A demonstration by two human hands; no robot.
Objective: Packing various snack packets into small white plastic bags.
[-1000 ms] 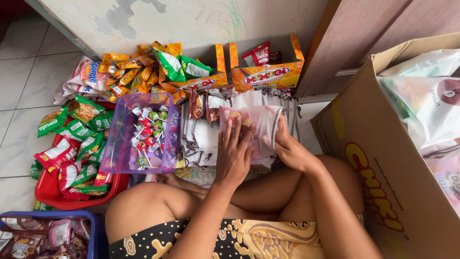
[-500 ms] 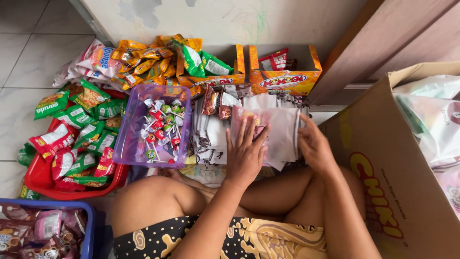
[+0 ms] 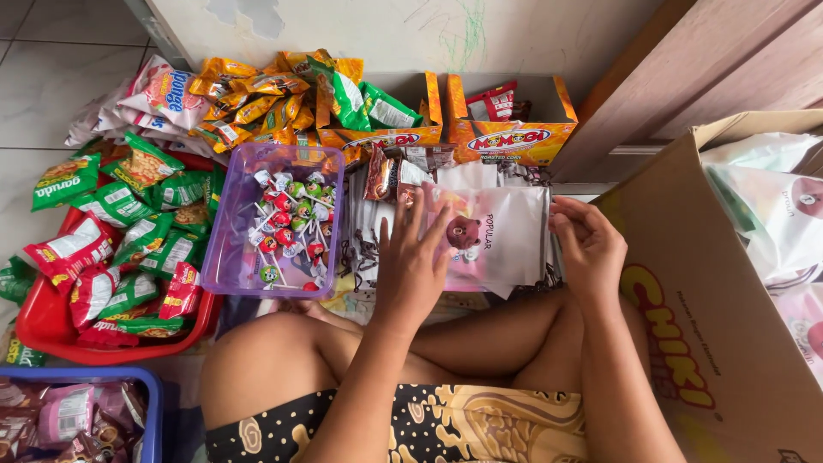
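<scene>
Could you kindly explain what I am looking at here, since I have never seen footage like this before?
There is no machine: a person sits cross-legged on the floor, filmed by a camera on their own head looking down. The left hand lies flat on a stack of pink-and-white packets; the right hand grips the stack's right edge. Beside it stand a purple tub of lollipops, a red tray of green and red snack bags, two orange cartons by the wall, and a big cardboard box on the right.
</scene>
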